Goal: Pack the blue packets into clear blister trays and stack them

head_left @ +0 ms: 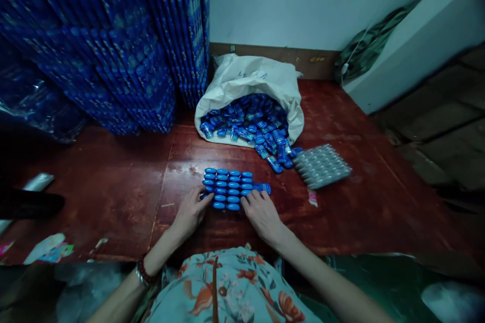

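Small blue bottles stand packed in close rows on the table before me, their rounded tops facing up. My left hand grips the near left edge of this block, its thumb and fingers closed around a bottle there. At the near right edge, my right hand has curled fingers closed against a bottle. What lies under the fingertips is partly hidden. One blue bottle lies on its side just beyond my right fingers, next to the block.
A white sack lies open behind, spilling many loose blue bottles. Right of it sits a clear plastic tray stack. Tall stacks of blue packages rise at the back left. Paper scraps lie near the red-brown table's front edge.
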`<action>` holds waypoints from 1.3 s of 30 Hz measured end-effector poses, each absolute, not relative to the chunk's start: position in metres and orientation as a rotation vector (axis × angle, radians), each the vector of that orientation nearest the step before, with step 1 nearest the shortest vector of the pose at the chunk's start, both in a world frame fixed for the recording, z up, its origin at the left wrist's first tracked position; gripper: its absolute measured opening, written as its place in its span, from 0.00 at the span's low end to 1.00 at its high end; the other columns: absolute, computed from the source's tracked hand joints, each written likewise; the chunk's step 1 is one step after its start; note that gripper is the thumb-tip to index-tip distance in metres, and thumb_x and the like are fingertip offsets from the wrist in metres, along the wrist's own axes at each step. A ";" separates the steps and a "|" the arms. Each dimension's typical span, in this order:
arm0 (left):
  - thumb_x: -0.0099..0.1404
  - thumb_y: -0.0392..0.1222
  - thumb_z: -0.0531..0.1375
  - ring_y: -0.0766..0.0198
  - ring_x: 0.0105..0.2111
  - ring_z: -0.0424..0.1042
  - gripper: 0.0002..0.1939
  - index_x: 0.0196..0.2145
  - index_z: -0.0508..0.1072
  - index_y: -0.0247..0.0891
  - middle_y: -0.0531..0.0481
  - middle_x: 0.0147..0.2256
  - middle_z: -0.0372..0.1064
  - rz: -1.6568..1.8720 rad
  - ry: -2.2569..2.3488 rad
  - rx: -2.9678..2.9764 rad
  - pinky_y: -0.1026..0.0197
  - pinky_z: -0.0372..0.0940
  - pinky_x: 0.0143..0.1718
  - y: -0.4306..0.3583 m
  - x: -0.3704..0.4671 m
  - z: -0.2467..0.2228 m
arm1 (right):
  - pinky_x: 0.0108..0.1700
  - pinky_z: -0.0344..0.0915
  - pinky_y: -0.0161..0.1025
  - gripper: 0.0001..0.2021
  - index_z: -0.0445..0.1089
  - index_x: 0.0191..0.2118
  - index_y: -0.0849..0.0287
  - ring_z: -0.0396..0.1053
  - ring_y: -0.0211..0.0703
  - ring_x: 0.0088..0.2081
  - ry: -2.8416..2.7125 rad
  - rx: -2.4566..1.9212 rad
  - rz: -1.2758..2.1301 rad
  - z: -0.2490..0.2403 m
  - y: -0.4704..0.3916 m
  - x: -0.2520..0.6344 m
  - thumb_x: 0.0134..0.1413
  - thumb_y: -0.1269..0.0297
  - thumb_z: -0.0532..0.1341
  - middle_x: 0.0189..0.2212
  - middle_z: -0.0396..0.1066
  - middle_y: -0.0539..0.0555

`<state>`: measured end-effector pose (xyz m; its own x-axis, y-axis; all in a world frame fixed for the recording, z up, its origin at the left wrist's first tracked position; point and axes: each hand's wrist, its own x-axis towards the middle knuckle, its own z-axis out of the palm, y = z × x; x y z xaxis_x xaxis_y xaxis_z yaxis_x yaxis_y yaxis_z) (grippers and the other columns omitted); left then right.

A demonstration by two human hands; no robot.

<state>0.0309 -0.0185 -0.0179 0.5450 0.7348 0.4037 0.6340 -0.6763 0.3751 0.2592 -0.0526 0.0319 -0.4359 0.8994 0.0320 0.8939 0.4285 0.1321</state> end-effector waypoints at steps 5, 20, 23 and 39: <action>0.65 0.35 0.53 0.57 0.48 0.63 0.16 0.50 0.67 0.41 0.41 0.48 0.61 0.943 1.140 2.488 0.54 0.63 0.46 -0.005 0.021 0.002 | 0.39 0.57 0.38 0.11 0.69 0.45 0.57 0.66 0.41 0.36 2.719 2.103 0.162 0.020 -0.072 0.292 0.62 0.66 0.52 0.35 0.72 0.55; 0.56 0.34 0.61 0.54 0.45 0.67 0.22 0.50 0.66 0.33 0.39 0.47 0.62 0.367 1.149 2.519 0.56 0.63 0.46 0.235 0.171 0.014 | 0.43 0.69 0.43 0.21 0.61 0.56 0.54 0.70 0.48 0.46 2.503 2.223 -0.182 -0.046 -0.069 0.349 0.57 0.71 0.51 0.48 0.69 0.60; 0.48 0.31 0.67 0.56 0.41 0.68 0.23 0.44 0.71 0.34 0.43 0.43 0.65 0.271 1.037 2.512 0.59 0.64 0.43 0.244 0.175 0.009 | 0.43 0.70 0.40 0.18 0.59 0.55 0.57 0.71 0.46 0.45 2.441 2.588 -0.728 -0.046 -0.088 0.349 0.61 0.62 0.48 0.46 0.70 0.60; 0.58 0.50 0.58 0.64 0.33 0.70 0.18 0.40 0.66 0.35 0.50 0.34 0.69 1.005 1.494 1.610 0.60 0.66 0.38 0.057 -0.030 0.019 | 0.40 0.68 0.37 0.13 0.64 0.48 0.58 0.69 0.40 0.35 2.707 2.515 -0.803 -0.008 -0.110 0.304 0.61 0.62 0.52 0.38 0.71 0.55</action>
